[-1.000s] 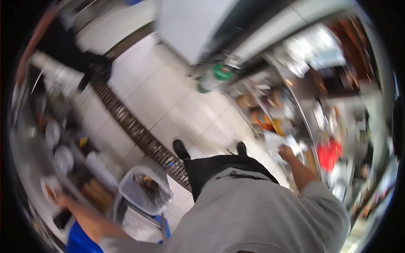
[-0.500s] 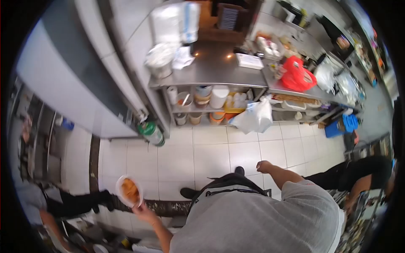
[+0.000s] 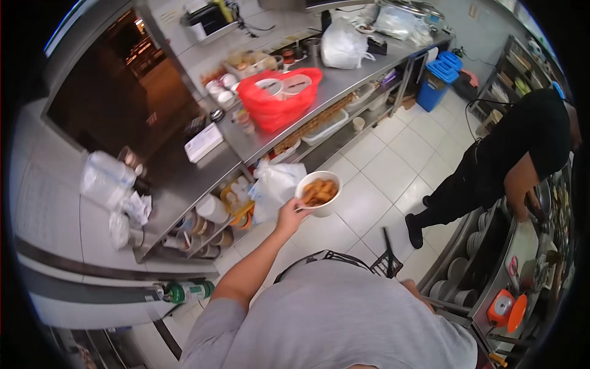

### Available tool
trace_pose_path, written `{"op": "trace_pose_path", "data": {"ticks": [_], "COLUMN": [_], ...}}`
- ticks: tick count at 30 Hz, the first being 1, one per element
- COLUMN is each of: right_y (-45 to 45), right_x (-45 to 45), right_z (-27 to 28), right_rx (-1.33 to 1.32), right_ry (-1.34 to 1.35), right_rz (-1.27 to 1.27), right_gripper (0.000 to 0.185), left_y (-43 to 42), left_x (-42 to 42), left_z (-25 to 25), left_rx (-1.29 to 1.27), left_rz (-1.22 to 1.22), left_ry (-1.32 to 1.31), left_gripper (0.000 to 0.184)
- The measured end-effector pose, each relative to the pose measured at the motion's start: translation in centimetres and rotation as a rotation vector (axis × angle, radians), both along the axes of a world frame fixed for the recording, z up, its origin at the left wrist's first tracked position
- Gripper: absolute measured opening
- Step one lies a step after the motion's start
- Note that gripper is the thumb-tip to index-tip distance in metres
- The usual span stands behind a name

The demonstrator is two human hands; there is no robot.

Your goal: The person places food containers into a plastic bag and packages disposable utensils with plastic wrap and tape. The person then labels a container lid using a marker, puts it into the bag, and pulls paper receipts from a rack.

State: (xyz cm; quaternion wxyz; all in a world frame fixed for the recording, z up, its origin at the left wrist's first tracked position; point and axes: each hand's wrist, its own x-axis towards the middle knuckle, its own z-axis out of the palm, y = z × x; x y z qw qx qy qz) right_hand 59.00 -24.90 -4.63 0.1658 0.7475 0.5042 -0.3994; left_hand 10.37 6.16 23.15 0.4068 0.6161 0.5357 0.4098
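My left hand (image 3: 292, 216) is closed on the rim of a white paper bowl (image 3: 326, 211), held out in front of my body. Browned, orange-coloured food pieces (image 3: 319, 192), perhaps potato wedges, lie inside it. Just beyond the bowl, a white plastic bag (image 3: 278, 178) hangs at the front of the steel counter. On my right side only a bit of forearm shows beside my grey shirt; my right hand is out of sight.
A steel counter (image 3: 178, 175) holds a red bag (image 3: 279, 98) with tubs and a white bag (image 3: 344, 46). A co-worker in black (image 3: 485, 166) stands at right by a station with an orange scale (image 3: 501, 307). Below are a blue bin (image 3: 437, 83) and a green cylinder (image 3: 187, 291).
My body and view have turned right towards the counter. The left hand has brought the bowl from low at the left to ahead of me. My right hand has left view.
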Motion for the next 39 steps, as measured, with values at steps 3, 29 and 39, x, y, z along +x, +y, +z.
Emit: {"op": "trace_pose_path", "data": {"ticks": [3,29,39], "right_y": [-3.3,49.7,88.8], "right_x": [2.7,1.3,-18.5], "right_z": [-1.8,5.4,8.5], "right_rx": [-0.251,0.193,0.977], "right_ry": [-0.018,-0.230,0.789], "right_rz": [-0.815,0.296,0.263], "right_gripper": [0.024,0.020,0.033], "left_y": [8.6,43.7,49.1], "left_x": [7.4,14.3,14.6], "left_z": [-1.8,-0.9,-3.2], "left_rx": [0.008,0.375,0.165], "left_rz": [-0.161,-0.470,-0.266], "left_ry": [-0.071,0.350,0.439], "left_gripper": [0.035,0.012,0.055]}}
